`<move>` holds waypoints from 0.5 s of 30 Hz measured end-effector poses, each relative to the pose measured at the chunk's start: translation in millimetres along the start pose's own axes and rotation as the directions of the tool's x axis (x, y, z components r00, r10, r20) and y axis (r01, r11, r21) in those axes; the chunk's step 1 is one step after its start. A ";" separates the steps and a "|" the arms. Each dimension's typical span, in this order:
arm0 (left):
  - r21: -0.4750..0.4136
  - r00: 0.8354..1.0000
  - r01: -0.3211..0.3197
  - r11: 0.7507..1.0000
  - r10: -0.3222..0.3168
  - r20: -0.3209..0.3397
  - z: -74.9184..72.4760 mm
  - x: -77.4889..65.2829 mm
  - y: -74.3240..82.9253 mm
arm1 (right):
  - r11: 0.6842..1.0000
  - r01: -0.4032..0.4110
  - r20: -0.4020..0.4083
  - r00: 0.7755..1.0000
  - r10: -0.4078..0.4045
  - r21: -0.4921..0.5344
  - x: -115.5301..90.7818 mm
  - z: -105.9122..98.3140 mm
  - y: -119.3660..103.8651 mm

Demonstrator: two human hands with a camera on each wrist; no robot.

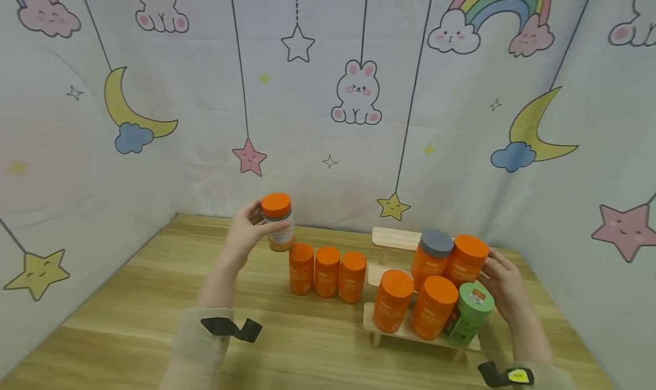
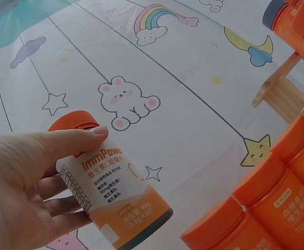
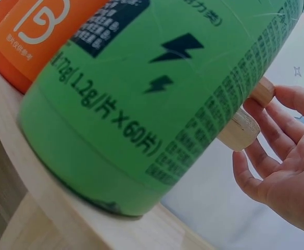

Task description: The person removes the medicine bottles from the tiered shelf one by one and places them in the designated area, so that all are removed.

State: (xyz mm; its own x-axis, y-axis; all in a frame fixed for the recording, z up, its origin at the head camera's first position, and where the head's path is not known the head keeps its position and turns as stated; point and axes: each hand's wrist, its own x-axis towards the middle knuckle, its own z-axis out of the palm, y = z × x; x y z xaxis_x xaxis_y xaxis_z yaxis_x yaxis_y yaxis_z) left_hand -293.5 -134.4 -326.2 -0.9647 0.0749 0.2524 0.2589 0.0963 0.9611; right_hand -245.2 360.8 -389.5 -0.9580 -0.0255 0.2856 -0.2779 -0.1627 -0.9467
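Observation:
My left hand (image 1: 245,230) grips a vitamin C tablet bottle (image 2: 113,185) with an orange lid and a white-and-orange label, raised off the table in the head view. Its thumb lies across the front just below the lid. At the right, my right hand (image 3: 290,151) holds the end of the stepped wooden rack (image 3: 240,130), fingers around its wood. Close by, a green bottle (image 1: 468,313) stands on the rack's lowest step, beside two orange bottles (image 1: 392,302). On the step behind are an orange bottle (image 1: 465,262) and one with a grey lid (image 1: 435,245).
Three orange bottles (image 1: 328,271) stand in a row on the wood-grain table (image 1: 287,344), between the left hand and the rack. The rack's top step (image 1: 394,238) shows behind. A patterned cloth (image 1: 307,122) hangs at the back and sides.

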 end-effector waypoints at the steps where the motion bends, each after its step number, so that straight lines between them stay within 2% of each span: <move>1: 0.003 1.000 0.006 1.000 -0.006 0.000 -2.7 -0.3 -2.0 | 1.000 0.001 -0.002 1.000 -0.001 0.002 -0.2 -0.2 -0.1; 8: 0.043 0.999 0.044 0.998 -0.045 0.016 -17.4 -2.9 -16.0 | 1.000 -0.006 -0.011 1.000 0.006 -0.006 -2.3 -0.6 1.2; 15: 0.072 0.995 0.093 0.993 -0.095 0.031 -25.0 -4.1 -29.9 | 1.000 0.008 -0.001 1.000 -0.008 -0.005 -3.3 -0.1 1.7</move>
State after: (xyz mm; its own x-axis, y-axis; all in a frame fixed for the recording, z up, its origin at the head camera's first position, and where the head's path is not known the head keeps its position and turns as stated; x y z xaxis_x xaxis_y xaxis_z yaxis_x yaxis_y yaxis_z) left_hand -298.5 -162.4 -353.1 -0.9830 0.0963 0.1563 0.1713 0.1744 0.9697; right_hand -242.5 360.8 -392.1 -0.9560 -0.0228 0.2926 -0.2855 -0.1578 -0.9453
